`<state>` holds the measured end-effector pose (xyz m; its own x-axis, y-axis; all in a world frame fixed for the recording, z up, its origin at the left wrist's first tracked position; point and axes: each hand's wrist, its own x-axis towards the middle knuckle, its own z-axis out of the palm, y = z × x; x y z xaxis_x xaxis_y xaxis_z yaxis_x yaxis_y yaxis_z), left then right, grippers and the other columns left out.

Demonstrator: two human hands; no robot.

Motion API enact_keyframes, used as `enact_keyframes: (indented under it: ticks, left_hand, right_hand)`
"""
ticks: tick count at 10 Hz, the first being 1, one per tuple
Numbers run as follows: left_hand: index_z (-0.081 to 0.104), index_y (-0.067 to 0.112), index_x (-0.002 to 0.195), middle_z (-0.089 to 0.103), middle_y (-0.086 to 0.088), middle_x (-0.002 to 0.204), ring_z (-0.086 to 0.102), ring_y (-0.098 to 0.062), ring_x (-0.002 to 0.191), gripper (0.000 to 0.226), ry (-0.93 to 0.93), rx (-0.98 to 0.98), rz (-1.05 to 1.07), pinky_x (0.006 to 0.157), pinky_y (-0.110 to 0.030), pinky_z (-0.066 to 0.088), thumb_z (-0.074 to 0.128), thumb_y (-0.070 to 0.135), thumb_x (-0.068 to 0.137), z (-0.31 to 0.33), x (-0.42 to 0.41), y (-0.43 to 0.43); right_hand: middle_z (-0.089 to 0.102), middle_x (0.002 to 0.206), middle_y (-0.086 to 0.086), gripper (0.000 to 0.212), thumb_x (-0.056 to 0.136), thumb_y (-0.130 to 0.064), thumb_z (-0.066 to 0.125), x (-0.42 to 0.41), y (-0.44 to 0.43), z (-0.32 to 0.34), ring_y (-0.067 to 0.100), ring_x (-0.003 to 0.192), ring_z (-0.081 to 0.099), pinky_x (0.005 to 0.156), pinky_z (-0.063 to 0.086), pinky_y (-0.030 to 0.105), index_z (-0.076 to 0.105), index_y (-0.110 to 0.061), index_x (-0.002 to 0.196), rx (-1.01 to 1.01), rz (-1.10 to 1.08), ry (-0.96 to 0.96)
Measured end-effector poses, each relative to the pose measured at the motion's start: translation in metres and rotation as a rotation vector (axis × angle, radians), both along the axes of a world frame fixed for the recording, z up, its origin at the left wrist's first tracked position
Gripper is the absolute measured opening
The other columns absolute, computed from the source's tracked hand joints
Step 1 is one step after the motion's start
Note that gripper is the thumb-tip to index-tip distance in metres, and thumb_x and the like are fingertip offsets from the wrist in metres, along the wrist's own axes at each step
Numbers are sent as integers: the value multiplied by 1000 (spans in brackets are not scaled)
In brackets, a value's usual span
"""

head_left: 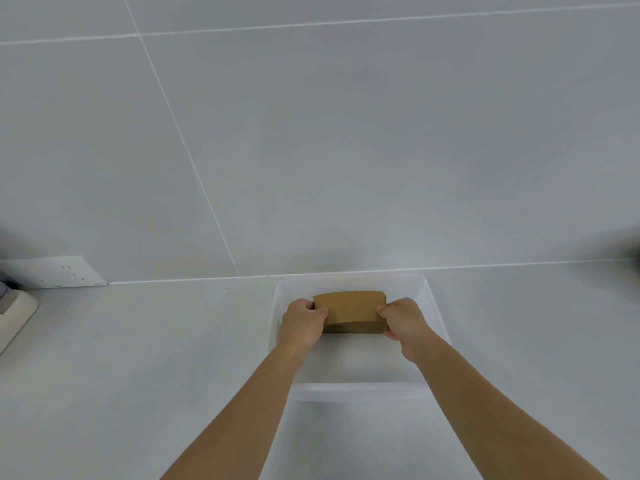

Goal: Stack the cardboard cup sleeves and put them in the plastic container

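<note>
Head camera: I hold the stack of cardboard cup sleeves [349, 311] over the far end of the plastic container [437, 308], my left hand [302, 322] clamped on its left end and my right hand [406, 323] clamped on its right end. I judge the main risk is the flat sleeves fanning or sliding apart if one hand lets go first. Brown and curved along the edges, the sleeves sit squarely aligned. Whether the stack touches the container floor, I cannot tell.
</note>
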<state>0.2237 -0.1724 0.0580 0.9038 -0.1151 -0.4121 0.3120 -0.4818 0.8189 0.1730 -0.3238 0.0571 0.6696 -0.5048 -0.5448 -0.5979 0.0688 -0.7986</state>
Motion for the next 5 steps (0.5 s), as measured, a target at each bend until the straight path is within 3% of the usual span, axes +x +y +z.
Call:
enact_keyframes:
  ticks: [1,2,3,4,5]
  left_hand:
    - [61,9,90,58,-4,79,58,-26,79,18,-40,33,8,79,-40,52,52,25,88,-4,2,0]
    - [52,11,72,51,-5,69,49,-23,68,21,-72,79,-6,65,-32,39,51,24,89,-6,1,-1]
    - [49,13,75,49,-7,73,45,-22,68,21,-70,49,-15,65,-32,36,49,27,89,-5,1,-1]
    - [49,13,78,47,-8,77,43,-22,69,24,-8,-4,-18,66,-32,36,48,33,90,-6,1,0]
    - [58,9,86,57,-5,85,53,-22,79,31,21,-42,13,74,-32,41,49,38,90,-6,3,1]
  right_hand:
    - [41,83,8,5,90,-10,47,0,4,1,23,80,40,98,43,55,46,-11,84,-24,-4,11]
    - [36,70,4,24,89,-14,45,-1,7,1,20,67,36,66,47,38,35,-14,68,-45,19,15]
    - [34,66,1,27,93,-23,44,-1,8,-1,15,59,33,52,28,25,31,-16,70,-75,58,25]
    - [36,70,-1,27,93,-29,45,-3,6,-2,13,61,35,54,29,26,30,-18,74,-62,79,11]
    - [36,72,0,24,93,-29,46,-6,3,1,14,65,36,64,34,26,36,-15,76,-42,82,-11]
